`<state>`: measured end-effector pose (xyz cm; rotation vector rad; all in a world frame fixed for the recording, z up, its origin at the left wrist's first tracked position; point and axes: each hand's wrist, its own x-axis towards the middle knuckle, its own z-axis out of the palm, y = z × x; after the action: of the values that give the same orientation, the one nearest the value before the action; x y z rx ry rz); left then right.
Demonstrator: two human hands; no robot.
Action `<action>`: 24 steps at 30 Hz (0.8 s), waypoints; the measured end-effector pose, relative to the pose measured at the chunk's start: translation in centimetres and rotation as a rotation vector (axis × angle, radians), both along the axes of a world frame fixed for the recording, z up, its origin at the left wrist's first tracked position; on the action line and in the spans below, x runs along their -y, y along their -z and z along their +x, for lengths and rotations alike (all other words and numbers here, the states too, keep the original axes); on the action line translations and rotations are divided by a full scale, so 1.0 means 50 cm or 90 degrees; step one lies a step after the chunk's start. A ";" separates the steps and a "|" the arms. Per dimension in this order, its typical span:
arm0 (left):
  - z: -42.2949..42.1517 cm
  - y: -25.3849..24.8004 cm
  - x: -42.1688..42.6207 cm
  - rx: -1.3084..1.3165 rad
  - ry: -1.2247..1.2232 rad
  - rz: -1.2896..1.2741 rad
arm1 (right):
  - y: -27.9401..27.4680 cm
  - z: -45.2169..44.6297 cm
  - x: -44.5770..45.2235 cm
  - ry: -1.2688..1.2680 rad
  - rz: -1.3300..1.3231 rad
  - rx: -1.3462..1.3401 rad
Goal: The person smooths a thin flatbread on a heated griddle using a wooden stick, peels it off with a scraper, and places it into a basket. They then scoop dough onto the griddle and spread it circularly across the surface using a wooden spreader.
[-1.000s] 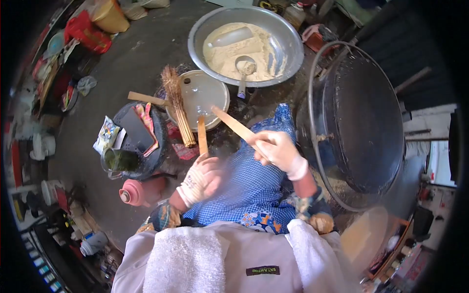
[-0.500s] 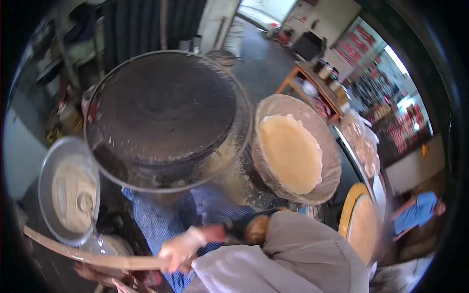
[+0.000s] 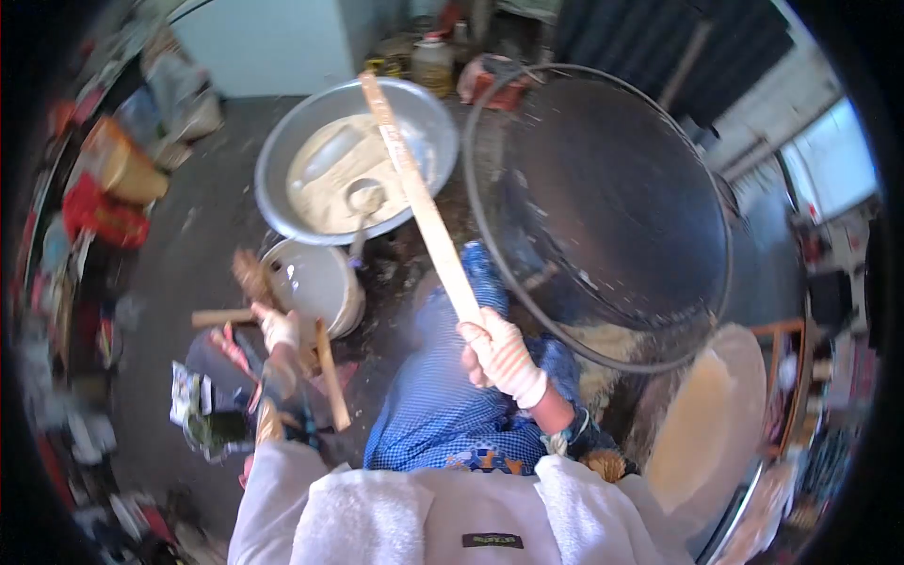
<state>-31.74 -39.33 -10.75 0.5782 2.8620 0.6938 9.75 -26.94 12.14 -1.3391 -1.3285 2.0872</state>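
My right hand, in a light glove, grips the lower end of a long flat wooden stick, which points up across the metal basin. My left hand, also gloved, is closed round the straw whisk beside the bucket. A second wooden stick leans just right of that hand. The metal basin holds pale batter with a ladle in it. To the right lies the large round dark griddle inside a metal ring.
At the lower right a shallow basket holds a thin round pancake. A dark stool with packets and a green jar stands at the left. Oil bottles are behind the basin.
The view swung right to the griddle and basket, then back left. My left hand has let go of its stick and reached to the whisk; my right hand has raised its stick.
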 end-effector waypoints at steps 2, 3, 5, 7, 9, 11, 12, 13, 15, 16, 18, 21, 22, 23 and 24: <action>0.029 -0.056 -0.010 0.089 -0.027 0.020 | 0.014 -0.031 -0.012 -0.057 0.021 0.016; 0.038 -0.064 -0.013 0.089 0.002 0.082 | 0.021 -0.055 -0.032 -0.081 0.025 0.042; 0.076 -0.128 -0.015 0.044 0.090 0.230 | 0.010 -0.096 -0.062 -0.133 0.074 0.075; 0.117 -0.190 0.007 -0.039 0.252 0.275 | 0.010 -0.146 -0.090 -0.188 0.108 0.128; 0.197 -0.292 0.028 -0.061 0.366 0.247 | -0.002 -0.200 -0.104 -0.234 0.097 0.165; 0.236 -0.332 0.045 -0.089 0.447 0.059 | 0.010 -0.247 -0.103 -0.346 0.184 0.176; 0.254 -0.343 0.051 -0.144 0.470 0.034 | 0.001 -0.253 -0.089 -0.348 0.177 0.186; 0.260 -0.351 0.054 -0.126 0.452 0.006 | -0.027 -0.263 -0.072 -0.351 0.169 0.195; 0.249 -0.357 0.052 -0.116 0.421 -0.043 | 0.007 -0.232 -0.059 -0.353 0.188 0.154; 0.234 -0.360 0.047 -0.068 0.395 -0.080 | 0.009 -0.211 -0.054 -0.363 0.170 0.136; 0.199 -0.359 0.041 -0.058 0.352 -0.105 | 0.013 -0.159 -0.023 -0.390 0.181 0.157; 0.142 -0.338 0.034 -0.007 0.300 -0.139 | -0.003 -0.128 -0.019 -0.311 -0.098 0.178; 0.158 -0.354 0.033 -0.017 0.315 -0.146 | -0.008 -0.125 -0.023 -0.252 -0.236 0.181; 0.193 -0.369 0.035 -0.026 0.335 -0.154 | 0.000 -0.130 -0.002 -0.344 0.009 0.270; 0.231 -0.378 0.044 -0.032 0.357 -0.167 | 0.006 -0.127 0.001 -0.326 -0.025 0.269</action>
<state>-20.18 -41.52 8.14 1.2832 2.5674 0.2119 3.40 -27.01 11.85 -1.6592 -1.9916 2.2197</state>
